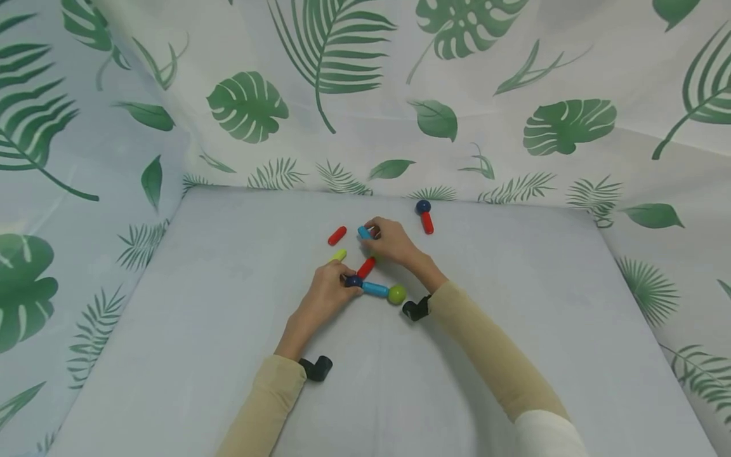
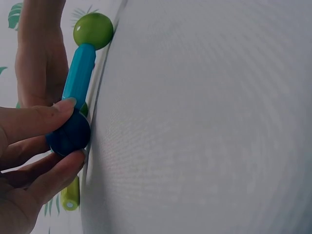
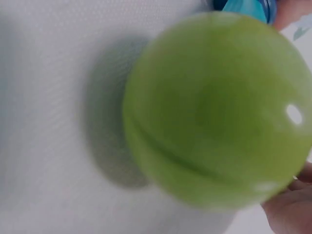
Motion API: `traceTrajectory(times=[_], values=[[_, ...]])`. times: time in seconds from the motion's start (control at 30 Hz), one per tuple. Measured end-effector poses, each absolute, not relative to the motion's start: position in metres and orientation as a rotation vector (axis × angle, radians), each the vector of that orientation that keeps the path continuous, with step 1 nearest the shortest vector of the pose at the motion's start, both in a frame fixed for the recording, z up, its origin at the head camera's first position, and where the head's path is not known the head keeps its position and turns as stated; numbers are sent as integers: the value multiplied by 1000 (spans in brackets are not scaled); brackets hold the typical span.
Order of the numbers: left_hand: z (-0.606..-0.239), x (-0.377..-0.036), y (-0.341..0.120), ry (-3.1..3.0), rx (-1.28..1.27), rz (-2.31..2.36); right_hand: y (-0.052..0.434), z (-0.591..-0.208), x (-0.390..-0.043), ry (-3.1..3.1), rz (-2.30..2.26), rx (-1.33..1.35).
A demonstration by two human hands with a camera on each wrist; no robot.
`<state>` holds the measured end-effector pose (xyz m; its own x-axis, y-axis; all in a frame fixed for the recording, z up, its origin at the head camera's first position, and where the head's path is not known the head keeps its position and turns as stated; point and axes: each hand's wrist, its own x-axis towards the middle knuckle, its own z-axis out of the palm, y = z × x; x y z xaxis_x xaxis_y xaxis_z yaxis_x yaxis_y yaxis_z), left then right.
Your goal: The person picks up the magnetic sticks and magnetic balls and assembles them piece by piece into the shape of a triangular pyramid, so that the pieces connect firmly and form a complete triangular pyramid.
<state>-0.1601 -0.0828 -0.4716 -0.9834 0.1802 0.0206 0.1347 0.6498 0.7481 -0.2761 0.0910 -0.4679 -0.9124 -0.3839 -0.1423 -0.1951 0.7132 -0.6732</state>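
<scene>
Left hand [image 1: 325, 293] grip pinching blue ball [image 2: 69, 135], rod's near end

Green ball [image 3: 214, 109] blurred, filling right wrist view, right hand [image 1: 391, 241] hiding blue stick's end

I am wearing long, close-fitting tan sleeves on both arms, each ending at the wrist and leaving my left hand [image 1: 327, 293] and my right hand [image 1: 393, 242] bare. Near my right elbow, a band of white fabric is showing below the tan. A small black camera mount [image 1: 316, 368] is sitting under my left wrist, and a matching black mount [image 1: 416, 308] is sitting under my right wrist.
</scene>
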Motion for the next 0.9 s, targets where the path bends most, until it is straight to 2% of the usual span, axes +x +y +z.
traceTrajectory(times=[0.47, 0.9], values=[[-469, -159, -81, 2777, 219, 1261, 122, -459, -269, 2566, -1304, -414], [-471, -159, -77, 2786, 156, 1231, 160, -460, -242, 2588, -1315, -436]])
